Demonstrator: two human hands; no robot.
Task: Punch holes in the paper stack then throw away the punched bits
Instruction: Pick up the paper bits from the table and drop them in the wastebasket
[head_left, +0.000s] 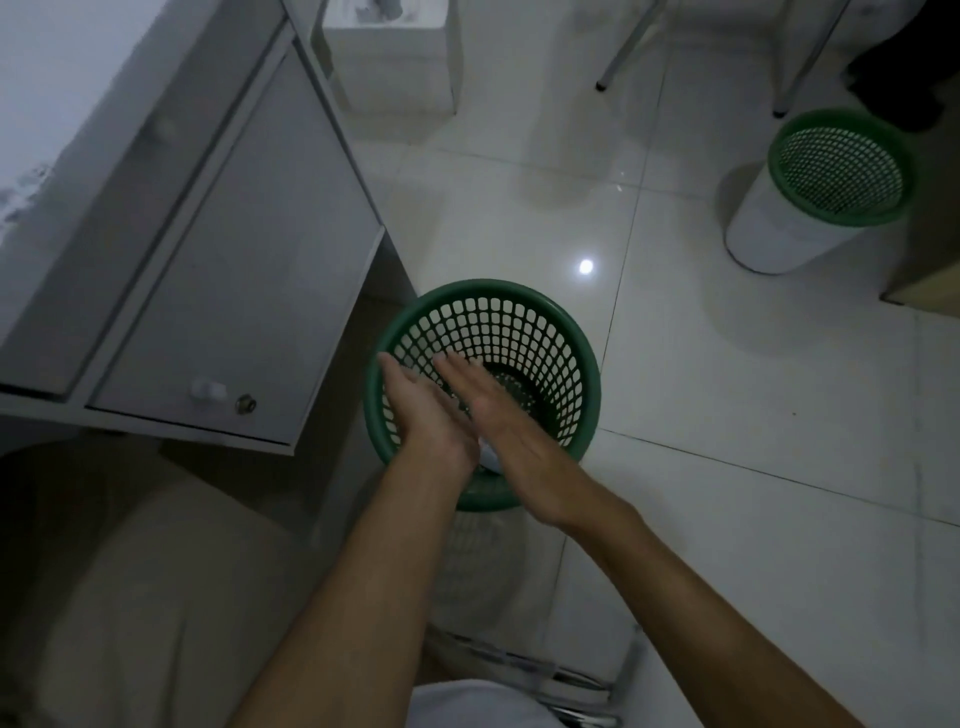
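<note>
Two green mesh baskets on the white tile floor in the head view. The near green wastebasket (540, 322) sits right by the corner of the grey desk cabinet (234, 291). Inside, a few pale specks lie at the dark bottom, probably the punched bits, too blurry to be sure. The second green basket (841, 171) stands well apart at the upper right and I can't tell what's in it. Both hands hang over the near rim: left hand (426, 410) and right hand (504, 415) are flat, fingers straight, palms laid against each other. No paper stack or punch in view. Open floor to the right of the basket; the cabinet edge crowds its left.
</note>
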